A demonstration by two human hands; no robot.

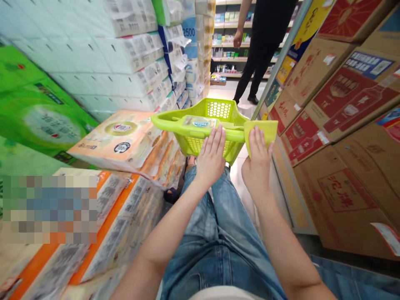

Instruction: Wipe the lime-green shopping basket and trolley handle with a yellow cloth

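While a peach-coloured tissue pack [100, 135] lies at left, the lime-green plastic shopping basket [234, 135] sits at centre, ahead of the person's legs; its support is hidden. Left hand [213, 156]: fingers straight, close together, laid over the near rim beside a printed label [200, 122]; thumb hidden, so grip from below cannot be told. Right hand [258, 162]: fingers extended, nearly together, over a yellow cloth [271, 128] at the rim's right end; whether the thumb pinches it underneath, cannot tell. Judgement: looks like wiping; best to steady the basket with the left, spread the cloth flat beneath the right fingertips, press evenly along the curve. Liquor cartons [353, 96] line the far right; mind elbow clearance.
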